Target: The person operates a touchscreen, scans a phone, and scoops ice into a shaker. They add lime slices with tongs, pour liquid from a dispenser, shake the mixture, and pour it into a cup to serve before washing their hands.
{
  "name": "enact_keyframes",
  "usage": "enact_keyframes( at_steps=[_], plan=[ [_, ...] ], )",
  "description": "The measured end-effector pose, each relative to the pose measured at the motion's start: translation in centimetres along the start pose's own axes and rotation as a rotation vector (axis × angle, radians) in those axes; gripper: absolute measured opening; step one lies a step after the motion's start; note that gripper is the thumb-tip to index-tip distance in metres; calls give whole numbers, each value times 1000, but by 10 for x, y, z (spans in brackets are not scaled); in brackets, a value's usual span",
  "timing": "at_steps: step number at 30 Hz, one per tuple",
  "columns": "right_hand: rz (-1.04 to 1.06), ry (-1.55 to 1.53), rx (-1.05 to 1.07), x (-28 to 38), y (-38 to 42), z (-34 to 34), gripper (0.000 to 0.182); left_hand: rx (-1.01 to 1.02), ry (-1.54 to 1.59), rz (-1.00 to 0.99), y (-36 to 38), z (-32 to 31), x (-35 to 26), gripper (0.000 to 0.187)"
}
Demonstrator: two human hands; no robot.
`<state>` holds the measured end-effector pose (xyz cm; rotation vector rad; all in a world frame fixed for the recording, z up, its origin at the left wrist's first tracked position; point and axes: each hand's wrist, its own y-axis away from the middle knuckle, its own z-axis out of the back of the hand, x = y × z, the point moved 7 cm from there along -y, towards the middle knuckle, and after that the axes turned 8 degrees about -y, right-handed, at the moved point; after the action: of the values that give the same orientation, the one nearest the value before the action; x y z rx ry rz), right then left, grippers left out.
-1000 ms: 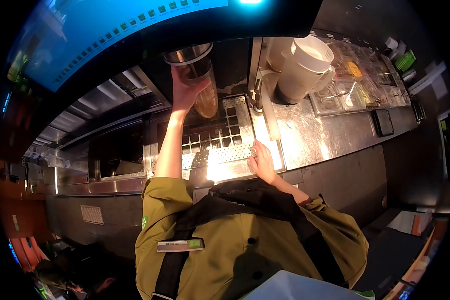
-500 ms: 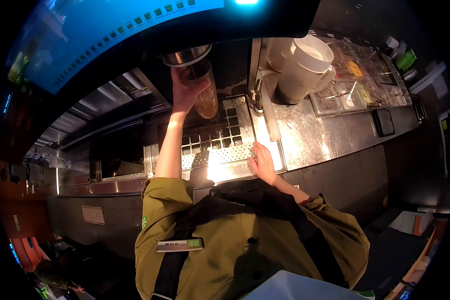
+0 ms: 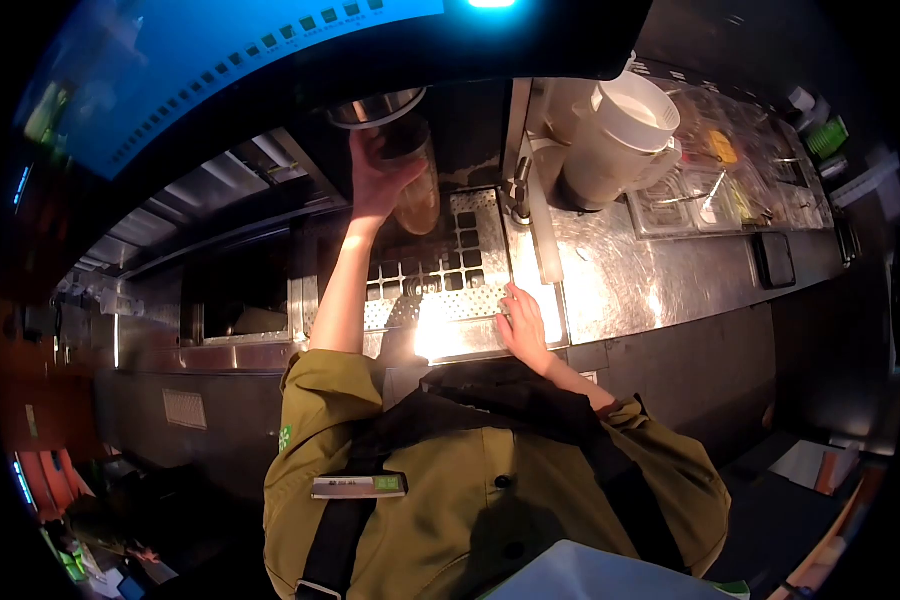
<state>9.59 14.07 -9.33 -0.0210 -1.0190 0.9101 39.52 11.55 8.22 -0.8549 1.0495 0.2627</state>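
Observation:
My left hand (image 3: 378, 182) is wrapped round a tall clear cup (image 3: 420, 203) with something brownish inside. It is held just under a round metal rim (image 3: 380, 112) below the dark overhang, above a perforated metal drip tray (image 3: 460, 306). Part of the cup is hidden behind my fingers. My right hand (image 3: 526, 326) rests at the right front edge of that tray with its fingers stretched out, holding nothing. A small black-and-metal fitting (image 3: 519, 192) stands beyond my right hand, beside the tray.
A whitish pitcher (image 3: 615, 150) with a dark base stands on the steel counter (image 3: 610, 270) at the right. Behind it are several clear containers (image 3: 710, 200). A black rectangular frame (image 3: 773, 260) lies near the counter's edge. Overhead hangs a lit blue screen (image 3: 230, 70).
The view has shifted slightly. My left hand still grips the cup under the metal rim, and my right hand stays at the tray's edge.

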Motion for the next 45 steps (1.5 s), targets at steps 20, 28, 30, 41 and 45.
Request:
enact_keyframes(
  at_steps=[20, 28, 30, 41, 45],
  plan=[
    [241, -309, 391, 137, -101, -152, 16, -705, -114, 66, 142, 342, -16, 115],
    [382, -458, 699, 310, -174, -540, 14, -776, -611, 83, 172, 641, 36, 112],
    [311, -363, 879, 329, -173, -643, 19, -743, -681, 112, 166, 697, 59, 108],
    [-278, 531, 1369, 196, -76, -866, 45, -683, -388, 225, 161, 828, 166, 124],
    [143, 738, 1537, 286, -116, -821, 26, -599, -361, 239, 155, 831, 168, 128]
  ],
)
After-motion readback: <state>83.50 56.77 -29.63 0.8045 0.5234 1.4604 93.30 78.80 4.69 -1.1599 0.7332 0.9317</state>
